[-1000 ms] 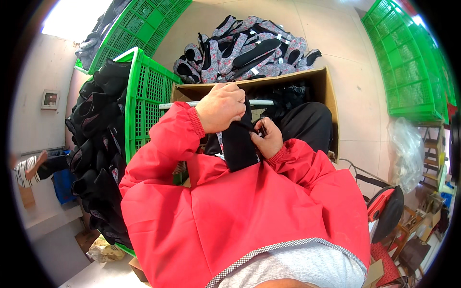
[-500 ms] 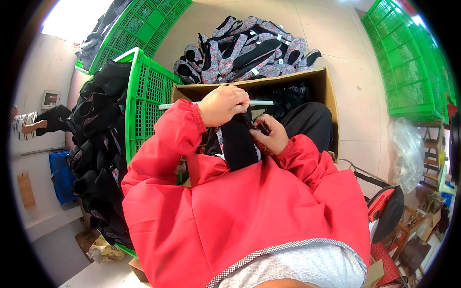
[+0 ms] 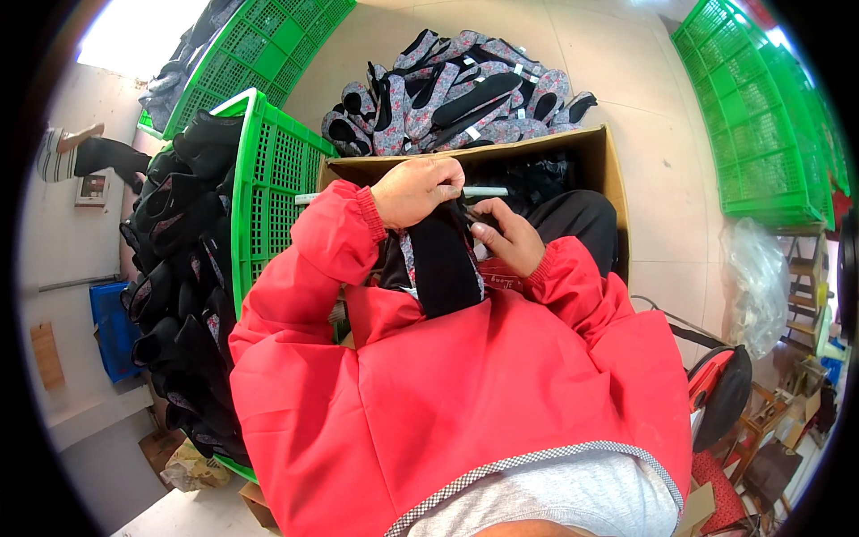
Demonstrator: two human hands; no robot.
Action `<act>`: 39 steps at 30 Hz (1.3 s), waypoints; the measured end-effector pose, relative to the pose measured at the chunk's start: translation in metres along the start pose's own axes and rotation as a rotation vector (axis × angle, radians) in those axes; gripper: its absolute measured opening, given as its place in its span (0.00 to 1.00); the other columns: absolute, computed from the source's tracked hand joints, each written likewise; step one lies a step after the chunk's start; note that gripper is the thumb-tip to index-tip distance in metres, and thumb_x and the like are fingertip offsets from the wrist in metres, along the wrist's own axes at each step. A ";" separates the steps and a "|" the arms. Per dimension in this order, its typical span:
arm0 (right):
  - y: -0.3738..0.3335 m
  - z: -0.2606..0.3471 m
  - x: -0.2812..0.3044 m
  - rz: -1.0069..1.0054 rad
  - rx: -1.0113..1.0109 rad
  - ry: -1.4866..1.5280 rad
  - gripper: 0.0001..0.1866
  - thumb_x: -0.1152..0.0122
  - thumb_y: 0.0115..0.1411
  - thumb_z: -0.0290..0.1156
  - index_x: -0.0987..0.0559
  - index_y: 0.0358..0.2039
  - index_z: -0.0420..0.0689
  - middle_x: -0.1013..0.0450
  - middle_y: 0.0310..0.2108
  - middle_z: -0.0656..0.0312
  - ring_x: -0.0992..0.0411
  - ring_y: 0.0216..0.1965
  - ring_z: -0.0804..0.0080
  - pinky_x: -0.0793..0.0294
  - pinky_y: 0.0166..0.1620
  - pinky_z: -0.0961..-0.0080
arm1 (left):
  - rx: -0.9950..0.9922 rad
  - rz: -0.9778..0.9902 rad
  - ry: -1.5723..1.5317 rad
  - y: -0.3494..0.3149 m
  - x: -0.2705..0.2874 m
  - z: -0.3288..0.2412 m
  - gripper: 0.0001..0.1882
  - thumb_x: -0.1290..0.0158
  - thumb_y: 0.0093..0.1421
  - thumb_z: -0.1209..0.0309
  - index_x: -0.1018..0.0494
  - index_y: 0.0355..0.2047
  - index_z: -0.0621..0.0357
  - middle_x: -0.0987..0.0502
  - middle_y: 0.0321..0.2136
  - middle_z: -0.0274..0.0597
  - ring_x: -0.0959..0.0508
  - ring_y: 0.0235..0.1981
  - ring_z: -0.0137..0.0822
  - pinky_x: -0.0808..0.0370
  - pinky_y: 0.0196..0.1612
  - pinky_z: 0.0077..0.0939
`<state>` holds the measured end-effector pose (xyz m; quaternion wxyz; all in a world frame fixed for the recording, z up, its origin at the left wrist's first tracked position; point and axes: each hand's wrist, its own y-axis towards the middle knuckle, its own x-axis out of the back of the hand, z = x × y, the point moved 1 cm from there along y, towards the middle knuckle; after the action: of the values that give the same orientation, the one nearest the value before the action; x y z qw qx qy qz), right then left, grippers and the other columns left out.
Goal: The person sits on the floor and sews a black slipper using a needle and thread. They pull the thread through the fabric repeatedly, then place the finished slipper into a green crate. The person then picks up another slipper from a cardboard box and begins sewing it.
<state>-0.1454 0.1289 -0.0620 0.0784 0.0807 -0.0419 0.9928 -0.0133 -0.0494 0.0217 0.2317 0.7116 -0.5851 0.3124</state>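
A fabric slipper [image 3: 442,268], with a black sole face and a grey-and-red floral side, lies across my lap against my red smock. My left hand [image 3: 418,192] is closed in a fist on its far end. A pale, thin rod [image 3: 309,199] runs crosswise under that fist and shows on both sides of it. At the slipper's right edge, my right hand [image 3: 510,237] has thumb and fingers bent together near the far end. Its fingertips are partly hidden against the dark fabric.
An open cardboard box [image 3: 617,170] with dark contents stands before me. Beyond it lies a pile of floral slippers [image 3: 447,94]. A green crate [image 3: 277,170] heaped with black footwear [image 3: 183,295] is at left; more green crates [image 3: 752,116] stand right. Another person [image 3: 98,157] is far left.
My right hand has shifted slightly up along the slipper's edge, with its thumb raised. My left fist keeps its place. The person at far left has moved up in the picture.
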 end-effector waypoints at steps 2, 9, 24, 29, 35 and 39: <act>0.002 -0.002 -0.003 0.013 -0.036 0.044 0.16 0.40 0.63 0.39 0.26 0.46 0.43 0.23 0.35 0.53 0.23 0.37 0.60 0.28 0.42 0.71 | 0.010 0.002 -0.009 0.000 0.000 0.000 0.05 0.48 0.58 0.73 0.32 0.32 0.60 0.28 0.29 0.45 0.26 0.34 0.45 0.29 0.40 0.33; 0.012 0.002 -0.006 -0.030 -0.012 0.086 0.13 0.37 0.61 0.35 0.23 0.42 0.41 0.22 0.32 0.55 0.23 0.35 0.64 0.28 0.40 0.72 | -0.092 -0.052 0.032 0.001 0.000 0.003 0.04 0.48 0.59 0.73 0.31 0.32 0.59 0.27 0.31 0.42 0.27 0.38 0.44 0.30 0.44 0.33; 0.020 -0.004 -0.011 -0.036 0.021 0.032 0.12 0.38 0.61 0.36 0.23 0.41 0.42 0.23 0.30 0.54 0.23 0.33 0.61 0.27 0.39 0.71 | -0.051 -0.067 0.065 -0.003 0.000 0.004 0.04 0.47 0.58 0.73 0.30 0.31 0.60 0.27 0.29 0.43 0.26 0.35 0.46 0.28 0.41 0.35; 0.020 0.003 -0.009 -0.019 0.011 -0.026 0.13 0.38 0.61 0.37 0.23 0.41 0.43 0.23 0.31 0.55 0.23 0.34 0.59 0.27 0.39 0.70 | -0.040 -0.061 0.068 -0.003 0.000 0.004 0.05 0.46 0.57 0.73 0.30 0.31 0.60 0.27 0.29 0.44 0.26 0.35 0.45 0.29 0.41 0.35; 0.022 0.007 -0.006 -0.002 0.006 -0.099 0.13 0.38 0.61 0.39 0.23 0.40 0.44 0.22 0.32 0.55 0.23 0.35 0.56 0.27 0.39 0.68 | -0.048 -0.063 0.080 -0.003 -0.001 0.005 0.04 0.47 0.58 0.73 0.30 0.31 0.59 0.27 0.28 0.43 0.26 0.35 0.46 0.29 0.41 0.35; 0.023 0.008 -0.006 0.002 0.001 -0.097 0.13 0.38 0.61 0.39 0.23 0.40 0.45 0.22 0.32 0.55 0.23 0.35 0.56 0.27 0.39 0.68 | -0.067 -0.049 0.096 -0.002 -0.002 0.007 0.04 0.47 0.58 0.72 0.31 0.30 0.59 0.27 0.28 0.43 0.27 0.35 0.46 0.30 0.41 0.36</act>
<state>-0.1423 0.1047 -0.0563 0.0753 0.1288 -0.0453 0.9878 -0.0105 -0.0524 0.0159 0.2909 0.7018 -0.5657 0.3207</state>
